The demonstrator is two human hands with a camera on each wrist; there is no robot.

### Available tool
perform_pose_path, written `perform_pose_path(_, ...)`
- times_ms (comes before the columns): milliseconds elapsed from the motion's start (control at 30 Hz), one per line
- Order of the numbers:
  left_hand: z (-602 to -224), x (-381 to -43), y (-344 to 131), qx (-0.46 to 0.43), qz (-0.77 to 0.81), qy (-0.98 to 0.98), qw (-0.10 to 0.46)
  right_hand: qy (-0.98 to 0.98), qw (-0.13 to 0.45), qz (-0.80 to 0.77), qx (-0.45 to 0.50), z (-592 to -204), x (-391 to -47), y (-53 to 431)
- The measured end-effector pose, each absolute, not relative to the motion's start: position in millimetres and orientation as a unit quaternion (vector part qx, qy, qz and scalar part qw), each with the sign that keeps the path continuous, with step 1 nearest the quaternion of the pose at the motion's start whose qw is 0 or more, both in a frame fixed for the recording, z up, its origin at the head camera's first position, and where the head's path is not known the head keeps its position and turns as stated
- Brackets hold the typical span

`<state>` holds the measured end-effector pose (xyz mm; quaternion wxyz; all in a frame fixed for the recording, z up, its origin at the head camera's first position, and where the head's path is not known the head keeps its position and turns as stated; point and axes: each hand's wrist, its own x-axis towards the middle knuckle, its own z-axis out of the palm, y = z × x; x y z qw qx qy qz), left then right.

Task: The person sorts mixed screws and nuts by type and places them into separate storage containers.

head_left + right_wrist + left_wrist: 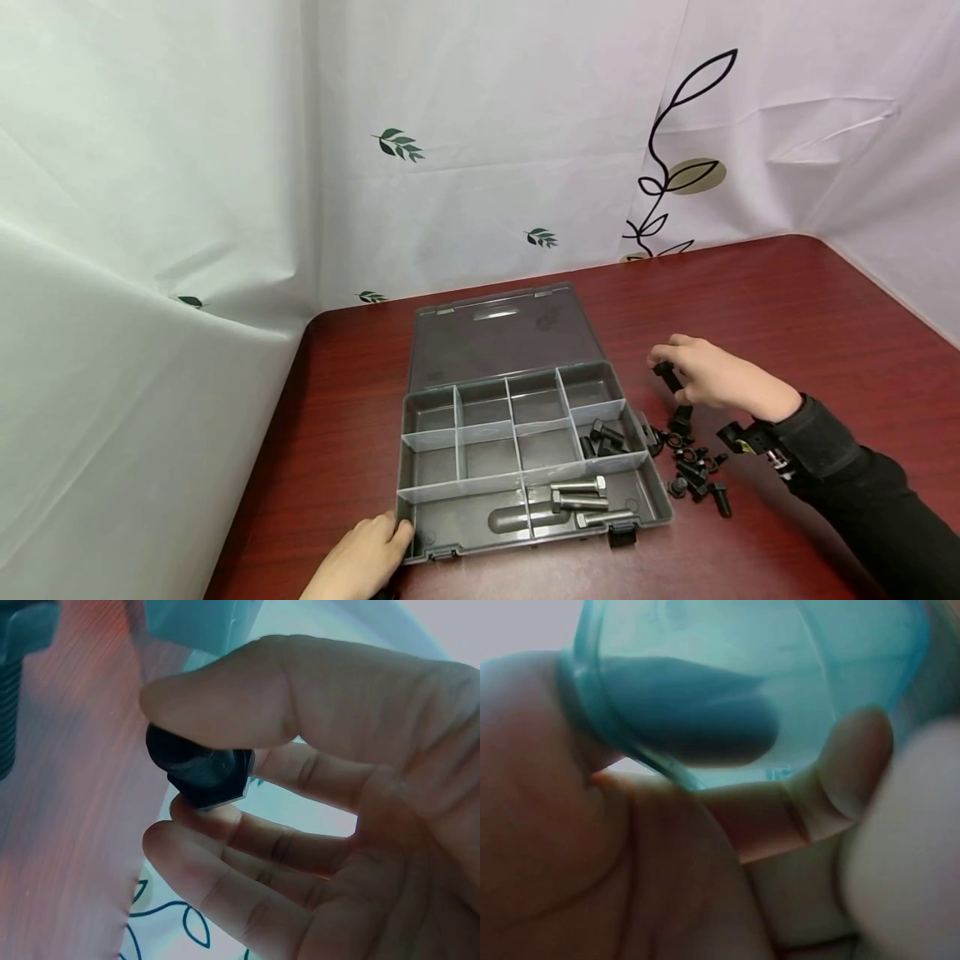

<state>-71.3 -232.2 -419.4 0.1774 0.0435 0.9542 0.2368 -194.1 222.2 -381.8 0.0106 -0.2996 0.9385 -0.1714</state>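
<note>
Bolt (666, 375), black and hex-headed, is right of the organizer box (487, 459), pinched in your right hand (716, 375). It looks stiff, fairly heavy for its size and perhaps slick, so hold across the head's flats. Your left hand (365, 554) grips the box's near left corner.

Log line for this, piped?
right hand: pinches black bolt | left hand: grips organizer at near-left corner | lid: open | silver bolts: near-right compartment
</note>
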Motion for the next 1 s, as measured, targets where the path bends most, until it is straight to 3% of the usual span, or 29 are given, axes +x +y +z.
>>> perform_pose_path(1000, -419, -71, -233, 0.041, 0.231, 0.956, 0.178, 0.918, 0.024, -0.182, -0.351, -369, -177, 187)
